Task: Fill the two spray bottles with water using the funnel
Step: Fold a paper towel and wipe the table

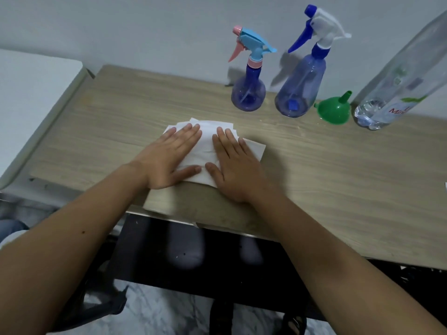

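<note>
Left hand [167,158], right hand [235,165]: flat, holding nothing, pressing white paper towel [208,147] | small green plastic funnel [335,110]: upturned on tabletop [338,170], between spray bottle and water bottle | light, rigid; take by rim.

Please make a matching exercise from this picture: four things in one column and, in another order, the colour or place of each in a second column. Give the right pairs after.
Things:
1. small spray bottle
2. tall spray bottle
3. funnel
4. paper towel

Descriptions:
A. green, lying on the table with its spout up
B. white and blue trigger head
C. under both flat hands
D. pink and light blue trigger head

Pairs: 1-D, 2-B, 3-A, 4-C
</note>
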### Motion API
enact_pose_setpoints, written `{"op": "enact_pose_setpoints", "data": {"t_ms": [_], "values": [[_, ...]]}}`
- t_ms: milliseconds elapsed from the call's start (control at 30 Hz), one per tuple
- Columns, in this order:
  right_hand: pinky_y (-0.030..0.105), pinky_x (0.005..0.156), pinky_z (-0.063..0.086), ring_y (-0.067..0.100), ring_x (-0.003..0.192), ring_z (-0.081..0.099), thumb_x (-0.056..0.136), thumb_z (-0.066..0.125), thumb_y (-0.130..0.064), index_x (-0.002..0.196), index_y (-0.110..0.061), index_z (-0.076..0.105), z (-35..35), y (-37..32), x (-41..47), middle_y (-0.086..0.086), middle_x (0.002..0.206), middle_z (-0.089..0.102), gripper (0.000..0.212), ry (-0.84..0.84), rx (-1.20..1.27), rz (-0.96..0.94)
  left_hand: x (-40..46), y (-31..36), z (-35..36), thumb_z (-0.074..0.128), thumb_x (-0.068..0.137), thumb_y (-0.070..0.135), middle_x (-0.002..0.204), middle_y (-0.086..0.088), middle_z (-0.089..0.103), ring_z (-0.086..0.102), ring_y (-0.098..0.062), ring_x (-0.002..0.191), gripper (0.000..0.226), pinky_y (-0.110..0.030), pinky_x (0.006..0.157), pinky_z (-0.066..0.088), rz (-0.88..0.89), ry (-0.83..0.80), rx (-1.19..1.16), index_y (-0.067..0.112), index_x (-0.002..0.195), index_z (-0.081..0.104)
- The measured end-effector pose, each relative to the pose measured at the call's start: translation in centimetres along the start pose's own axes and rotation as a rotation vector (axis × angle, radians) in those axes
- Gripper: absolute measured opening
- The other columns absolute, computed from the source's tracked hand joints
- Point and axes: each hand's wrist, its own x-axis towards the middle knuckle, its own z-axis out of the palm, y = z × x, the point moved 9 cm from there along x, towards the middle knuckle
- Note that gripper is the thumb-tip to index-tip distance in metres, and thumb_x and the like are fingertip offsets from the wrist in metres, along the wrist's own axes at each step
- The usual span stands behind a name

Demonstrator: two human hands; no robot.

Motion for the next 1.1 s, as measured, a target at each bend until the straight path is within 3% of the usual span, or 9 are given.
{"op": "enact_pose_setpoints", "data": {"t_ms": [133, 367, 533, 800, 1100], "values": [[0.042, 0.133, 0.005, 0.018, 0.164, -0.002, 0.105, 0.019, -0.059, 0.168, -0.013, 0.009, -0.7, 1.7, 1.3, 0.004, 0.177, 0.003, 0.078, 0.008, 0.016, 0.006, 2.3, -0.5, -0.3, 0.013, 0.099, 0.082, 0.180, -0.004, -0.004, -0.009, -0.017, 0.167, 0.102, -0.041, 0.135, -0.005, -0.017, -0.009, 0.005, 0.013, 0.173, 0.002], [0.041, 0.133, 0.006, 0.017, 0.164, 0.000, 0.107, 0.023, -0.056, 0.168, -0.015, 0.011, -1.7, 5.5, 1.0, 0.003, 0.177, 0.006, 0.073, 0.022, 0.002, 0.060, 5.8, 1.9, -0.5, 0.024, 0.102, 0.070, 0.180, -0.010, 0.002, -0.002, -0.025, 0.168, 0.095, -0.049, 0.136, 0.001, -0.011, 0.008, 0.003, 0.009, 0.172, 0.007], [0.043, 0.132, 0.013, 0.019, 0.163, 0.007, 0.106, 0.023, -0.055, 0.167, -0.015, 0.016, -3.4, 10.0, -2.1, 0.004, 0.176, 0.013, 0.073, 0.049, -0.044, 0.110, 9.3, 6.6, -0.4, 0.030, 0.105, 0.067, 0.180, -0.013, 0.009, 0.004, -0.027, 0.168, 0.091, -0.049, 0.135, 0.003, 0.064, 0.065, -0.002, 0.007, 0.171, 0.015], [0.046, 0.129, 0.021, 0.026, 0.161, 0.021, 0.104, 0.023, -0.052, 0.164, -0.008, 0.027, -5.4, 16.0, -8.9, 0.009, 0.173, 0.023, 0.074, 0.093, -0.091, 0.230, 14.2, 14.8, 0.7, 0.026, 0.106, 0.068, 0.181, -0.012, 0.006, 0.000, -0.025, 0.168, 0.089, -0.049, 0.136, 0.002, 0.150, 0.024, 0.032, 0.010, 0.172, 0.009], [0.045, 0.131, 0.018, 0.021, 0.163, 0.013, 0.103, 0.022, -0.054, 0.166, -0.012, 0.021, -6.8, 23.0, -16.8, 0.005, 0.176, 0.016, 0.075, 0.078, -0.049, 0.332, 18.4, 24.6, 1.9, 0.024, 0.104, 0.068, 0.179, -0.015, 0.015, 0.011, -0.029, 0.167, 0.091, -0.051, 0.134, 0.007, 0.253, 0.057, 0.040, 0.006, 0.170, 0.019]]}}
